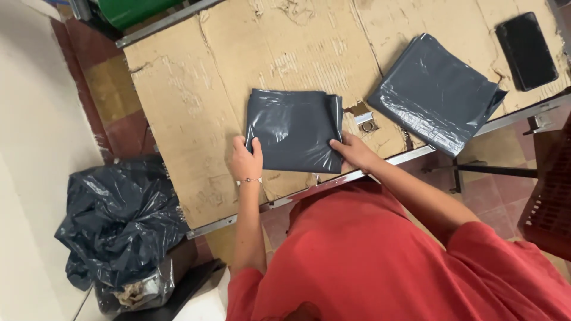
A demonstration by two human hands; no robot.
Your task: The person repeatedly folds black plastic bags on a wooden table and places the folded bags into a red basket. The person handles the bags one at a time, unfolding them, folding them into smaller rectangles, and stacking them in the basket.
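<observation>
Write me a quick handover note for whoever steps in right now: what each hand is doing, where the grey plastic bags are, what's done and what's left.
Left hand: flat on the lower left corner of the folded grey bag, pressing it down, not gripping.
Right hand: fingers on the bag's lower right edge.
The bag lies in front of the person on the cardboard-covered table.
Done: this bag looks folded into a rough square.
A stack of grey bags lies to the right, apart from it.
Left: the folded bag is still under both hands, not set aside. A black phone lies at the far right corner.

Cardboard-topped table [196, 89] — folded grey bag [294, 131], bag stack [437, 92], phone [526, 50].
</observation>
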